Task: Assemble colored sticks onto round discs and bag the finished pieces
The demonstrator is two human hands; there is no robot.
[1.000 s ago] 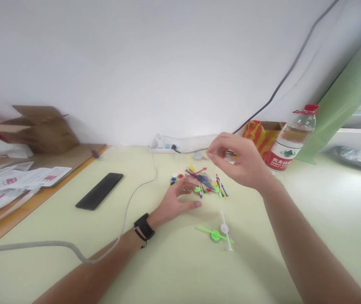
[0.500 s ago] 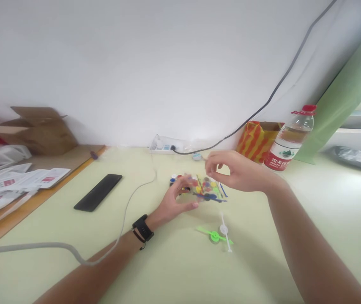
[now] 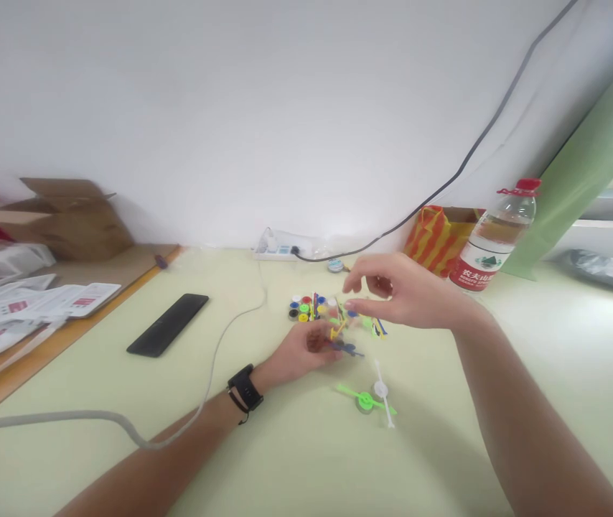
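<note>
My left hand (image 3: 306, 350), with a black watch on its wrist, has its fingers curled round a blue piece (image 3: 350, 349) and a yellow piece (image 3: 337, 332) of thin plastic. Above and to the right, my right hand (image 3: 387, 289) hovers with thumb and fingers apart, holding nothing visible. Several small coloured discs (image 3: 303, 309) lie in a group beyond my left hand. Thin coloured sticks (image 3: 379, 328) lie below my right hand. Nearer me, a green piece (image 3: 365, 401) and a white piece (image 3: 380, 390), each a disc with long arms, touch on the table.
A black phone-like slab (image 3: 168, 325) and a grey cable (image 3: 123, 424) lie left. A power strip (image 3: 279, 248) is by the wall. At the right stand a water bottle (image 3: 492, 240) and a striped bag (image 3: 430, 237). Cardboard box (image 3: 77, 222) and papers (image 3: 69, 301) sit far left.
My left hand has drawn a little nearer me and closed on the blue and yellow pieces, uncovering the discs. My right hand's fingers have spread apart.
</note>
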